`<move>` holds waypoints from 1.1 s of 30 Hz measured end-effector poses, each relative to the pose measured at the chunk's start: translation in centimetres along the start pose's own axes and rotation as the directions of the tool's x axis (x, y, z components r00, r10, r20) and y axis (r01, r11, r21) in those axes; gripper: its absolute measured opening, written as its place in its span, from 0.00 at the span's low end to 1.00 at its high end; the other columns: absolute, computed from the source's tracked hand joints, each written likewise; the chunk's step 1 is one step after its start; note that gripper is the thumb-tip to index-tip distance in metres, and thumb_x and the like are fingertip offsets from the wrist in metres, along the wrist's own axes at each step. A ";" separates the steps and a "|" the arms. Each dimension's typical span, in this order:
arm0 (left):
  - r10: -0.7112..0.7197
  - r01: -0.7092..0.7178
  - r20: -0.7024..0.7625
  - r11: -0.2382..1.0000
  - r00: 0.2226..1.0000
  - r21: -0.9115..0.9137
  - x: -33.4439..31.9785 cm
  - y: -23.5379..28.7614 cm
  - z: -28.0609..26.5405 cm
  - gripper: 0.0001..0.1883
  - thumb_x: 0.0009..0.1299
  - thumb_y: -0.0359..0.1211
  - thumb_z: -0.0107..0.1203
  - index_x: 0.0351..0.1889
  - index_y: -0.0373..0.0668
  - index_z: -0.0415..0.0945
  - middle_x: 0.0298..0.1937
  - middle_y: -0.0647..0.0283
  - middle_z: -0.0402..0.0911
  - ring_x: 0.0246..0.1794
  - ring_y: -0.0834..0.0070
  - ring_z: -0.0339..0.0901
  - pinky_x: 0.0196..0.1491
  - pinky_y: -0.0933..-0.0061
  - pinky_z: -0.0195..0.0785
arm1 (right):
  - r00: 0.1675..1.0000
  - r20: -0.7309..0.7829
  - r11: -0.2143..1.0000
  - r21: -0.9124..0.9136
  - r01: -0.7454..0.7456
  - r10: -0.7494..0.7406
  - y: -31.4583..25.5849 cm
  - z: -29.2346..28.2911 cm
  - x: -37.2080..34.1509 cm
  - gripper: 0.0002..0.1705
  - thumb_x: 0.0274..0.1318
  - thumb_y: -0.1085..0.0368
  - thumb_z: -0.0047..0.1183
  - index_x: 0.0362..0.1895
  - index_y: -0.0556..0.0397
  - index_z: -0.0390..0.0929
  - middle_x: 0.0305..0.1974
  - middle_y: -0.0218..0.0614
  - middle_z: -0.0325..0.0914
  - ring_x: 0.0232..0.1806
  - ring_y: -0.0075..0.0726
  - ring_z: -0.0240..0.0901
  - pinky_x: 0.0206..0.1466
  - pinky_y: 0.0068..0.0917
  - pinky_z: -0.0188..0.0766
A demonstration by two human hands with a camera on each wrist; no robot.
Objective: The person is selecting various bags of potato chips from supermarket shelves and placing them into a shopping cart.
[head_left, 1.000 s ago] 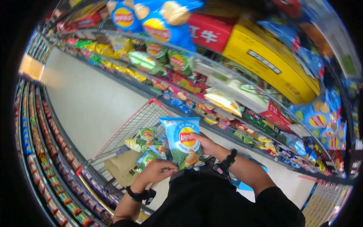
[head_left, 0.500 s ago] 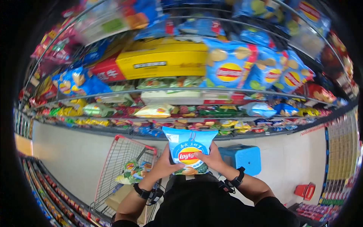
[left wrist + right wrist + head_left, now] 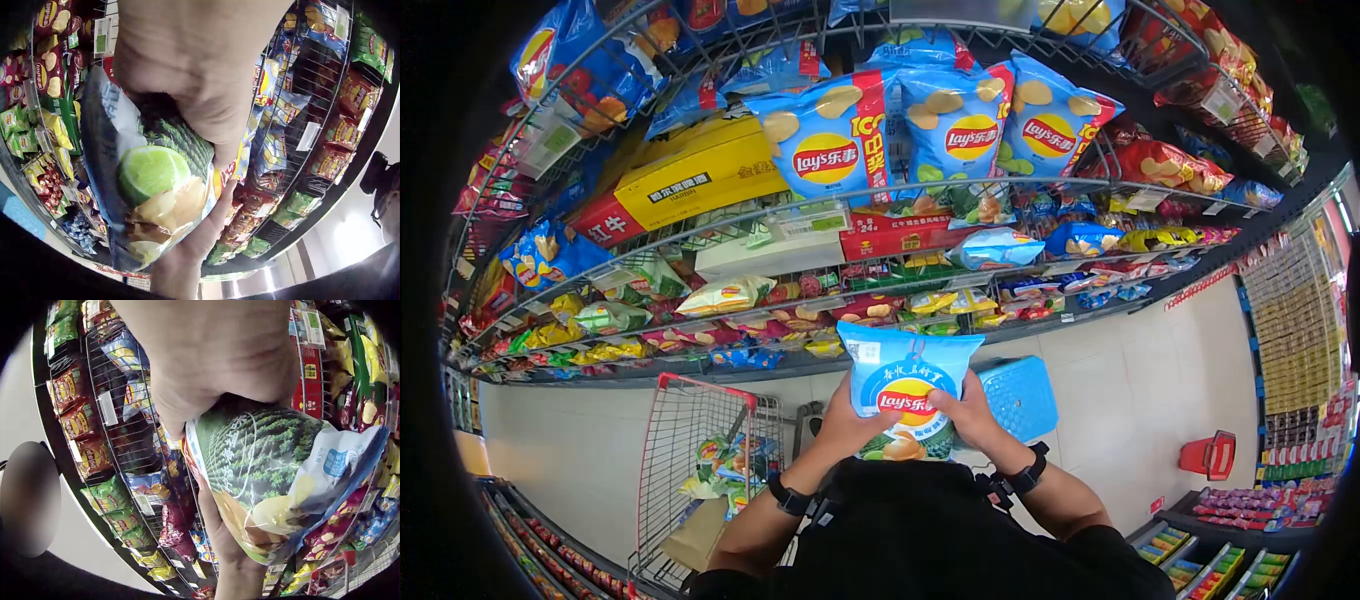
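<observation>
A light blue Lay's chip bag (image 3: 910, 375) is held upright in front of the body by both hands. The left hand (image 3: 850, 425) grips its left side with the thumb across the front, and the right hand (image 3: 972, 412) grips the right side the same way. In the left wrist view, the bag (image 3: 156, 175) shows a lime picture below the left hand (image 3: 194, 62). From the right wrist, the bag's (image 3: 262, 469) green field print is visible under the right hand (image 3: 219, 350). The fingers behind the bag are hidden in the head view.
Shelves with blue Lay's bags (image 3: 825, 150) and a yellow box (image 3: 700, 170) stand ahead. A shopping cart (image 3: 662, 450) holding several bags is at the left. A blue stool (image 3: 1020, 398) stands at the right, with a red basket (image 3: 1207, 456) farther right on the floor.
The left hand has come from the bag's lower corner to grip its side. The head view has turned right, bringing the stool, the red basket and more blue Lay's bags into sight.
</observation>
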State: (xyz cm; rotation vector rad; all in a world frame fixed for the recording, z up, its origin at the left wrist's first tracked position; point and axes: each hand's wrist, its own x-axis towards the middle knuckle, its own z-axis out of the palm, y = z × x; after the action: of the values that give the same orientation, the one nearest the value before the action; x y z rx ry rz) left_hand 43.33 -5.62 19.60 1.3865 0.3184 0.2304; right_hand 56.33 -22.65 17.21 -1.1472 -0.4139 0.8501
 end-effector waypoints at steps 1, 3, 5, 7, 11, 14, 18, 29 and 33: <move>0.006 -0.006 -0.004 1.000 1.000 0.006 -0.3 0.1 0.3 0.35 0.60 0.29 0.69 0.62 0.35 0.61 0.55 0.58 0.75 0.55 0.73 0.75 0.57 0.69 0.71 | 1.000 0.008 1.000 0.002 0.006 -0.006 -0.2 -0.1 -0.2 0.34 0.56 0.58 0.64 0.61 0.58 0.64 0.54 0.39 0.74 0.55 0.30 0.70 0.59 0.32 0.69; -0.023 0.023 -0.033 1.000 0.999 -0.002 -1.0 0.4 0.7 0.37 0.59 0.32 0.70 0.63 0.35 0.61 0.55 0.58 0.76 0.55 0.73 0.75 0.58 0.70 0.69 | 0.999 0.024 1.000 0.012 -0.023 0.022 -0.5 0.0 -0.6 0.30 0.57 0.59 0.63 0.59 0.59 0.66 0.52 0.39 0.76 0.52 0.30 0.73 0.57 0.30 0.71; -0.021 0.026 -0.068 0.997 0.997 0.074 -1.8 0.8 0.5 0.37 0.58 0.31 0.70 0.63 0.36 0.61 0.55 0.58 0.76 0.55 0.73 0.75 0.58 0.70 0.69 | 0.999 0.045 1.000 0.029 -0.011 0.010 -0.7 0.5 -0.8 0.28 0.58 0.60 0.63 0.57 0.59 0.68 0.50 0.38 0.77 0.50 0.29 0.74 0.55 0.30 0.72; -0.019 0.027 -0.102 0.997 0.995 0.077 -3.0 0.8 0.5 0.37 0.58 0.30 0.69 0.63 0.36 0.61 0.55 0.58 0.76 0.55 0.73 0.75 0.58 0.69 0.69 | 0.993 0.107 0.997 0.050 -0.057 0.051 0.3 0.5 -0.9 0.30 0.57 0.60 0.63 0.59 0.59 0.66 0.52 0.39 0.76 0.53 0.30 0.73 0.57 0.31 0.72; 0.026 -0.009 -0.161 0.995 0.987 0.101 -4.9 1.5 0.6 0.33 0.59 0.30 0.69 0.60 0.36 0.63 0.53 0.59 0.77 0.53 0.73 0.76 0.56 0.70 0.72 | 0.968 0.236 0.983 0.139 -0.123 0.088 0.3 1.7 -1.2 0.34 0.55 0.61 0.65 0.61 0.59 0.63 0.54 0.40 0.74 0.55 0.31 0.72 0.59 0.32 0.71; 0.019 0.003 -0.229 0.996 0.973 0.093 -5.7 1.6 0.5 0.31 0.60 0.29 0.68 0.59 0.36 0.64 0.53 0.58 0.77 0.52 0.73 0.76 0.55 0.70 0.72 | 0.943 0.324 0.989 0.088 -0.115 0.081 0.5 2.2 -1.0 0.39 0.51 0.65 0.68 0.63 0.59 0.60 0.55 0.40 0.73 0.56 0.32 0.71 0.61 0.33 0.70; 0.037 -0.019 -0.259 0.997 0.965 0.070 -6.8 1.5 0.7 0.34 0.60 0.28 0.67 0.62 0.35 0.62 0.54 0.59 0.76 0.53 0.75 0.75 0.56 0.71 0.70 | 0.947 0.304 0.986 0.090 -0.142 0.108 0.1 2.9 -1.5 0.37 0.52 0.65 0.66 0.63 0.59 0.61 0.55 0.41 0.73 0.56 0.33 0.71 0.60 0.33 0.70; 0.087 -0.074 -0.263 0.995 0.961 0.060 -6.9 1.9 0.4 0.37 0.61 0.29 0.66 0.66 0.35 0.57 0.60 0.55 0.71 0.61 0.72 0.69 0.62 0.67 0.65 | 0.954 0.278 0.988 0.079 -0.135 0.109 -0.5 2.8 -1.1 0.32 0.54 0.64 0.65 0.59 0.60 0.66 0.51 0.41 0.77 0.52 0.31 0.74 0.57 0.32 0.73; 0.386 -0.197 -0.396 0.877 0.833 0.439 -5.8 2.5 0.7 0.29 0.62 0.26 0.62 0.62 0.38 0.66 0.56 0.59 0.74 0.55 0.72 0.74 0.55 0.72 0.66 | 0.994 0.094 0.997 0.053 -0.053 0.048 -0.5 2.5 0.4 0.29 0.54 0.65 0.65 0.57 0.60 0.67 0.50 0.41 0.77 0.51 0.31 0.75 0.54 0.30 0.74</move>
State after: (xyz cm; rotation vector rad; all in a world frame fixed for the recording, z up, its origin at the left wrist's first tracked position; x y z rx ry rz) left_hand 38.26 -7.83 22.69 1.7613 0.5764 0.8168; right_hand 55.09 -20.89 18.58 -1.0735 -0.4373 0.9560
